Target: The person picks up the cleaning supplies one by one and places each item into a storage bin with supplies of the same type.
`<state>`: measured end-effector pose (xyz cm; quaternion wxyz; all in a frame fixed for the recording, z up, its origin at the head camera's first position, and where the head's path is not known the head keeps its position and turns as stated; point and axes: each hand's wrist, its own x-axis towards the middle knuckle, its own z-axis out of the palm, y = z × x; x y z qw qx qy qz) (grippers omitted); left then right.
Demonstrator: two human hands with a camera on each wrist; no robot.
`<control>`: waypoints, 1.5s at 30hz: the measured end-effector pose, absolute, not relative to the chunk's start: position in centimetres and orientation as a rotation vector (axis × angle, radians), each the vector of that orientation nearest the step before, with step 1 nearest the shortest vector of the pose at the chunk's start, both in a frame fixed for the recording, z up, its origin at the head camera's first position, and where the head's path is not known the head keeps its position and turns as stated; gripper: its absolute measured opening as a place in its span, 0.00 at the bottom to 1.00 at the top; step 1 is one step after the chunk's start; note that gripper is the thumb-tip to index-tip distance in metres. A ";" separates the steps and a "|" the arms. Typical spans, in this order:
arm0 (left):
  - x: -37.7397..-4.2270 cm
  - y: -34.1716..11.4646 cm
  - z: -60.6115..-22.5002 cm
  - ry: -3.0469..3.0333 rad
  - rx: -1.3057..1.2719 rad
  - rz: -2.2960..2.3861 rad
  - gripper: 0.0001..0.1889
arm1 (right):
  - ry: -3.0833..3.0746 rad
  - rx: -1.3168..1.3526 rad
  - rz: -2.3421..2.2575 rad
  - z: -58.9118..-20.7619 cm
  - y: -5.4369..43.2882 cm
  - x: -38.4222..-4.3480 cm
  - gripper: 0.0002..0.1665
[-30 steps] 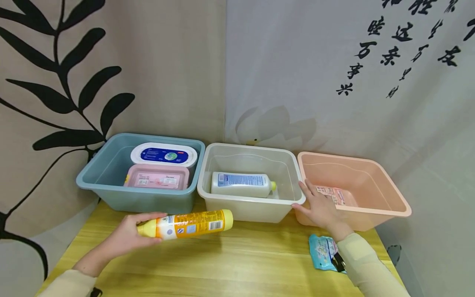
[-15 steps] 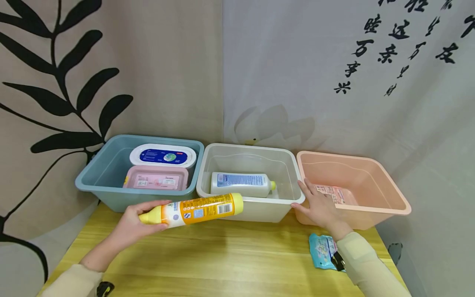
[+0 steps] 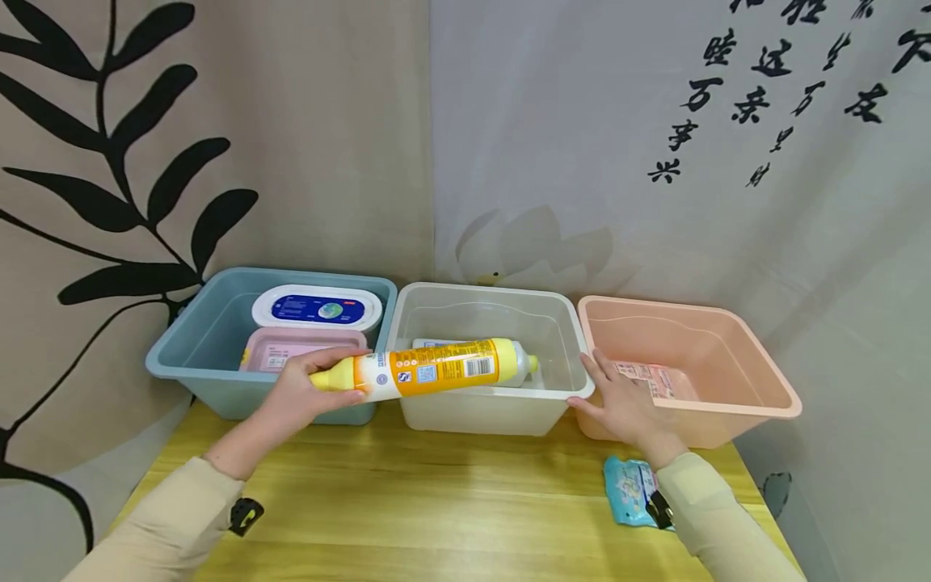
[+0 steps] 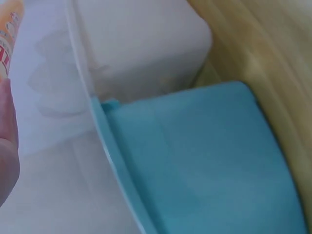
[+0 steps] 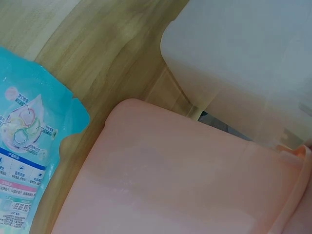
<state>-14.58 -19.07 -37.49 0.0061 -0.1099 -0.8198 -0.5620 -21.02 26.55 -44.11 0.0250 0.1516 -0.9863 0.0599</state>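
My left hand grips the neck end of a yellow-and-white squeeze bottle, thumb below and fingers above. The bottle lies sideways over the front of the white bin and overlaps a white bottle with a yellow cap inside. In the left wrist view only part of the yellow bottle and the thumb side show at the left edge. My right hand rests with spread fingers where the rims of the white and peach bins meet. Inside the peach bin a pink-and-white packet lies flat.
At the left stands a blue bin holding a white oval tub and a pink box. A turquoise pouch lies on the wooden table beside my right forearm. Curtains hang close behind the bins.
My left hand has carried the yellow bottle up and to the right, from above the table to over the white bin's front. The right hand keeps its place at the rims.
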 end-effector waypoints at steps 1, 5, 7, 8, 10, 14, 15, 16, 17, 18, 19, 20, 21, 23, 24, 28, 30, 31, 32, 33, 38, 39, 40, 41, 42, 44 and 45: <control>-15.0 -18.6 -37.3 -2.555 -0.356 -1.777 0.28 | -3.052 0.465 0.183 -44.1 26.6 -21.0 0.49; -16.6 -17.0 -36.5 -2.532 -0.377 -1.842 0.28 | -3.054 0.447 0.199 -43.9 26.6 -21.0 0.49; -17.4 -16.3 -36.3 -2.517 -0.382 -1.878 0.28 | -3.057 0.448 0.222 -43.8 26.5 -21.0 0.49; -17.8 -15.9 -36.2 -2.503 -0.388 -1.901 0.28 | -3.060 0.450 0.229 -43.8 26.4 -20.9 0.49; -18.5 -15.4 -36.0 -2.484 -0.391 -1.934 0.28 | -3.066 0.455 0.240 -43.7 26.3 -20.9 0.49; -19.8 -14.5 -35.5 -2.459 -0.392 -1.985 0.28 | -3.069 0.448 0.246 -43.7 26.3 -20.9 0.49; -20.0 -14.3 -35.3 -2.461 -0.385 -1.989 0.28 | -3.068 0.448 0.248 -43.7 26.3 -20.9 0.49; -20.3 -14.1 -35.2 -2.462 -0.380 -2.002 0.28 | -3.068 0.448 0.247 -43.8 26.3 -20.9 0.49; -20.6 -13.9 -35.0 -2.463 -0.369 -2.018 0.28 | -3.066 0.448 0.245 -43.8 26.2 -21.0 0.49; -20.8 -13.8 -34.9 -2.469 -0.358 -2.025 0.28 | -3.066 0.448 0.242 -43.8 26.2 -21.0 0.49; -21.1 -13.6 -34.7 -2.474 -0.347 -2.035 0.28 | -3.065 0.450 0.241 -43.8 26.2 -21.0 0.49; -21.3 -13.5 -34.6 -2.484 -0.335 -2.042 0.28 | -3.066 0.453 0.240 -43.7 26.2 -21.0 0.49; -21.6 -13.3 -34.5 -2.495 -0.325 -2.045 0.27 | -3.066 0.455 0.239 -43.7 26.2 -21.0 0.49; -22.0 -13.0 -34.2 -2.511 -0.295 -2.052 0.27 | -3.068 0.455 0.239 -43.7 26.2 -21.0 0.49; -22.3 -12.9 -34.2 -2.518 -0.284 -2.053 0.27 | -3.070 0.454 0.239 -43.7 26.2 -21.0 0.49; -23.5 -12.1 -33.9 -2.517 -0.231 -2.087 0.26 | -3.078 0.456 0.231 -43.7 26.2 -21.0 0.50; -24.2 -11.6 -33.6 -2.494 -0.234 -2.110 0.26 | -3.077 0.456 0.225 -43.7 26.3 -21.0 0.50; -24.6 -11.4 -33.5 -2.483 -0.233 -2.118 0.26 | -3.075 0.457 0.221 -43.7 26.3 -21.0 0.50; -25.0 -11.1 -33.4 -2.471 -0.239 -2.126 0.26 | -3.073 0.457 0.221 -43.7 26.3 -21.0 0.50; -25.5 -10.9 -33.2 -2.461 -0.244 -2.133 0.25 | -3.070 0.459 0.217 -43.7 26.3 -21.0 0.50; -27.4 -9.8 -33.0 -2.445 -0.237 -2.167 0.25 | -3.065 0.463 0.214 -43.7 26.3 -21.1 0.49; -27.7 -9.6 -33.1 -2.444 -0.232 -2.168 0.25 | -3.062 0.466 0.213 -43.7 26.3 -21.1 0.49; -28.0 -9.5 -33.2 -2.438 -0.231 -2.175 0.26 | -3.059 0.466 0.214 -43.8 26.2 -21.1 0.49; -28.3 -9.4 -33.3 -2.435 -0.230 -2.177 0.26 | -3.054 0.466 0.213 -43.8 26.2 -21.0 0.49; -28.5 -9.3 -33.4 -2.433 -0.225 -2.179 0.25 | -3.048 0.467 0.214 -43.8 26.2 -21.0 0.49; -28.8 -9.2 -33.7 -2.440 -0.214 -2.174 0.26 | -3.041 0.469 0.216 -43.8 26.2 -20.9 0.49; -29.0 -9.2 -33.9 -2.446 -0.202 -2.172 0.26 | -3.038 0.468 0.217 -43.8 26.2 -20.9 0.48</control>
